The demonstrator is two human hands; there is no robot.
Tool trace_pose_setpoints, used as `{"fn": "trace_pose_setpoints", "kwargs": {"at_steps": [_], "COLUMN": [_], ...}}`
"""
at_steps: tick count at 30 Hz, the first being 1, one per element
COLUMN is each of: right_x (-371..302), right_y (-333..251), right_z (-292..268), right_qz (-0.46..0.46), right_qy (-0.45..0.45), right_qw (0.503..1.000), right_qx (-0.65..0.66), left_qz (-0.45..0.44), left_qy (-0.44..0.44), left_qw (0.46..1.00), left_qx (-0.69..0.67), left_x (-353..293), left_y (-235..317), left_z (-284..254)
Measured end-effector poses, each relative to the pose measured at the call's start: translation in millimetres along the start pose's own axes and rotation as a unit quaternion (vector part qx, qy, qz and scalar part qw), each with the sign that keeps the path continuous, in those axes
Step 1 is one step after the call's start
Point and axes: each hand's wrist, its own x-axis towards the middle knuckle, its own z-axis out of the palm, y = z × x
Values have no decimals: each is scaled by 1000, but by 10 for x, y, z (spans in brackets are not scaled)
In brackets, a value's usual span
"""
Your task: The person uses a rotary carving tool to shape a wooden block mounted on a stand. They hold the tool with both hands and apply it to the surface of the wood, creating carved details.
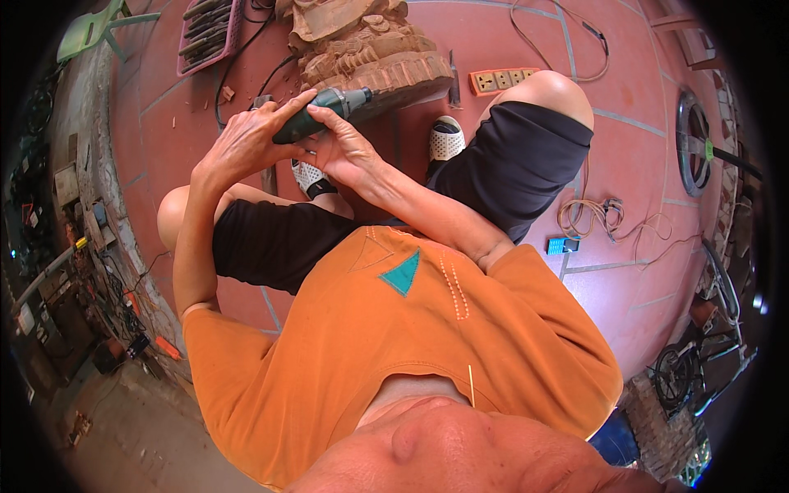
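Note:
Between my two hands is a dark green rotary tool with a grey nose pointing up and to the right. My left hand wraps over its rear end, fingers stretched along the body. The fingertips of my right hand press on the tool's near side, palm turned up. The tool's nose lies close to the base of a brown carved wooden sculpture. Whether a bit sits in the nose is too small to tell. A wooden handle shows partly below my left hand.
A pink basket of several carving tools lies far left. Right of the sculpture are a thin flat tool and an orange power strip. Cords, a small blue object and a black wheel are on the right.

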Motion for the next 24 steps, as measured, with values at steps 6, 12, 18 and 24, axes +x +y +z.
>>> {"fn": "trace_pose_setpoints", "kwargs": {"at_steps": [6,12,18,24], "right_x": [47,58,23,11], "right_y": [-17,-41,-14,12], "right_z": [-29,-25,-26,-40], "right_qz": [5,-3,-2,1], "right_qy": [-3,-9,-12,-7], "right_qw": [1000,1000,1000,1000], "right_qx": [-7,-14,-9,6], "left_qz": [-5,1,5,2], "left_qy": [3,19,11,2], "left_qw": [1000,1000,1000,1000], "left_qx": [4,6,1,3], "left_x": [5,10,2,-7], "left_y": [8,7,29,25], "left_z": [4,10,-6,-5]}}
